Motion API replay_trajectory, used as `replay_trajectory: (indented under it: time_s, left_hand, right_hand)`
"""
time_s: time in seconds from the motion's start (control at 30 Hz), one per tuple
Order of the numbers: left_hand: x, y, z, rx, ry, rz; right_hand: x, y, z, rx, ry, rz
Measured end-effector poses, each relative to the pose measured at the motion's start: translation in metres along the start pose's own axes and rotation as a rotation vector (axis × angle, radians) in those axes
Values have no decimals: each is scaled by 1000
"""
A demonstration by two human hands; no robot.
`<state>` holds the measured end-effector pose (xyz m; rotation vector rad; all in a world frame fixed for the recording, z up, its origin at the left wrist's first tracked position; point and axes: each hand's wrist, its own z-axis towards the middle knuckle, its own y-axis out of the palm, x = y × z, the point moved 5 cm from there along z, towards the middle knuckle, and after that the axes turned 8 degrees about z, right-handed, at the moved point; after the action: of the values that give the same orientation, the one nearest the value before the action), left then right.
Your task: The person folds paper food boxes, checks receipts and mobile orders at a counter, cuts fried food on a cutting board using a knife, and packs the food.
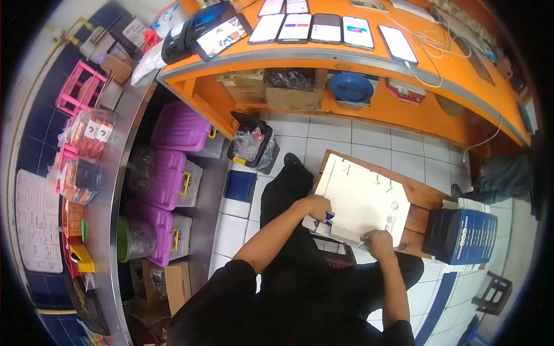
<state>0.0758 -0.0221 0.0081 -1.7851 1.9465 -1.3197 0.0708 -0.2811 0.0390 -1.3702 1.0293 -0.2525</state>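
A pale flat cardboard sheet (358,193) with cut slots and small dark print lies on a low wooden bench (416,226) in front of my knees. At its near left corner, my left hand (316,209) has its fingers closed on the edge, where a bit of blue shows. My right hand (378,243) pinches the near edge farther right. Between the two hands, a narrow flap (345,232) along that edge is bent up. On the bench to the right stands a stack of dark blue printed cardboard (461,235).
Several phones (326,29) lie on the orange counter (242,64) ahead, with white cables at its right. A small lidded bin (252,143) sits by my foot. Purple-lidded tubs (157,179) fill the shelf below the steel counter (124,144) on the left. Another person's leg (502,176) is at right.
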Motion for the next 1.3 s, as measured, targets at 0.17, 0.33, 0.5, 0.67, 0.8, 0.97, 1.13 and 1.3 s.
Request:
replay_trajectory:
  time_s: [0.17,0.33,0.5,0.67,0.8,0.97,1.13,1.3]
  left_hand:
    - [2,12,1,-6,-27,12]
    - [4,9,-8,-6,-60,-20]
    - [20,-21,-26,160,7,-27]
    - [60,-92,-56,211,172,-216]
    - [99,-129,-55,94,239,-776]
    - [171,-128,-62,346,265,-1454]
    - [200,-112,-91,522,319,-1551]
    - [102,-97,-127,1420,-175,-919]
  right_hand:
    - [36,6,51,-479,100,109]
    - [35,9,62,-626,62,184]
    - [7,-42,10,-207,212,209]
    - [-20,-91,-101,823,316,521]
    - [-33,-37,-127,804,377,487]
    - [-107,-50,-44,898,282,630]
    - [-83,-86,-50,1245,306,700]
    - [-27,-136,-87,1021,320,906]
